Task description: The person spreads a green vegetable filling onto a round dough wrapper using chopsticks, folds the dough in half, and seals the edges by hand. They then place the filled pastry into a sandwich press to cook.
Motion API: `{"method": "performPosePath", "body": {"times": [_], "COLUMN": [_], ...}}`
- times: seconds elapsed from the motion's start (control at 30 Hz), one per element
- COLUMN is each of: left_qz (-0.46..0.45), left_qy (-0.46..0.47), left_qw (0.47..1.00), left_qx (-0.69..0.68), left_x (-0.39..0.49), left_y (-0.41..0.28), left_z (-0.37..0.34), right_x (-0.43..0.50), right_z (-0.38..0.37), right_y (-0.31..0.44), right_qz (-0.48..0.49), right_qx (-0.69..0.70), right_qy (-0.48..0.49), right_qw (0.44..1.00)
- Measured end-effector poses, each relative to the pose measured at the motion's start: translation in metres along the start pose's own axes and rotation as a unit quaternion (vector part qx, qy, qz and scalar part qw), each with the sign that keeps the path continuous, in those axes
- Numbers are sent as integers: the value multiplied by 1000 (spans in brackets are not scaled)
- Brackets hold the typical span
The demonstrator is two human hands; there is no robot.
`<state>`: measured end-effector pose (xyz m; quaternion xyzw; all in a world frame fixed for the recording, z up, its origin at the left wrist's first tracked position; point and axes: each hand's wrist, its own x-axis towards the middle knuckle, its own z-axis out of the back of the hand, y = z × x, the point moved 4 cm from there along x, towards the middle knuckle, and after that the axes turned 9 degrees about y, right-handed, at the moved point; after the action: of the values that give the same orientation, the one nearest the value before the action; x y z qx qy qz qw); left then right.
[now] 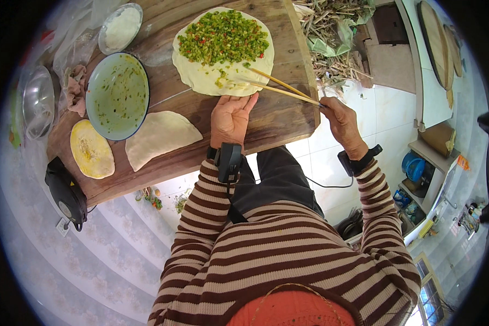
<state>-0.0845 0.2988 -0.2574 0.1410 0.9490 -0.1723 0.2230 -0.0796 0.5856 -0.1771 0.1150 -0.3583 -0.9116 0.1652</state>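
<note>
A round sheet of rolled dough (199, 79) lies on the wooden table, its far part covered with chopped green and red pepper filling (224, 36). My right hand (342, 120) grips a pair of wooden chopsticks (287, 91) beyond the table's right edge. Their tips reach over the near part of the dough, by a few scattered bits of filling. My left hand (231, 118) is palm up at the near rim of the dough, fingertips at or under its edge; the tips are hidden. Left of that hand lies a folded half-moon of dough (163, 136).
On the wooden table (163, 89) stand an enamel basin (116, 95) with filling residue, a bowl of flour (122, 28), a yellowish flatbread (91, 148), a crumpled cloth (76, 89) and a black electric appliance (67, 193). A metal bowl (38, 102) is at far left. Dry stalks (330, 24) lie beyond the right edge.
</note>
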Motion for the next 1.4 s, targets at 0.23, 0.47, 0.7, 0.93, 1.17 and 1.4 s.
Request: {"method": "performPosePath", "body": {"times": [0.23,0.47,0.7,0.93,1.17,1.4], "left_qz": [-7,-1,10,23,-122,-171], "left_qy": [-18,-11,-22,-82,-140,-36], "left_qw": [1000,1000,998,995,977,981], "left_qx": [-5,8,60,59,109,82], "left_x": [-2,-4,-13,-23,-32,2], "left_y": [-3,-4,-9,-15,-59,-85], "left_z": [-5,-11,-16,-5,-17,-36], "right_x": [47,3,24,20,22,29], "right_z": [-41,-6,-8,13,16,15], "right_y": [17,-10,-24,-55,-54,-42], "right_qz": [118,33,-85,-187,-129,-192], "right_qx": [-92,-64,98,63,209,90], "right_qy": [-16,17,76,120,95,76], "right_qw": [989,997,989,973,965,974]}}
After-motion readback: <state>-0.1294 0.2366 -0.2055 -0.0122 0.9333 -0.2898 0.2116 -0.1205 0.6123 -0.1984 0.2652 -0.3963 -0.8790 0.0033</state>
